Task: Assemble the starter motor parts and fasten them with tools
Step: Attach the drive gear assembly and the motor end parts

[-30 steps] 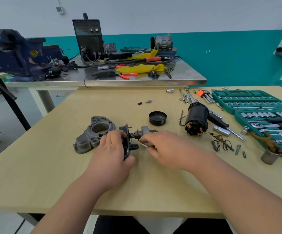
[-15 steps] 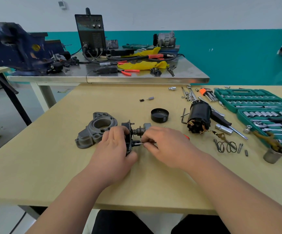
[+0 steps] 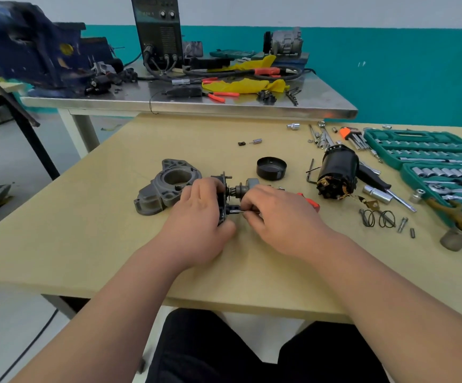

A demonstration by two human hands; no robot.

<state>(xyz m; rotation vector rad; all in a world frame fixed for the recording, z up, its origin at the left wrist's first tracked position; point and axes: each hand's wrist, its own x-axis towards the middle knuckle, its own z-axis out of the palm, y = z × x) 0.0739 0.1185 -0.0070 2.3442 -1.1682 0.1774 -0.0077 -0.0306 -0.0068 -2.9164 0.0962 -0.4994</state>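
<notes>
Pin, tilted before, now lies level, pinched in right grip, tip at black plate clasped by left grip; grey housing sits just left.

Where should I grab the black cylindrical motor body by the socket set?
Take the black cylindrical motor body from above, fingers across its smooth round barrel. It lies on its side, and its near end shows exposed copper contacts; avoid that.
</notes>
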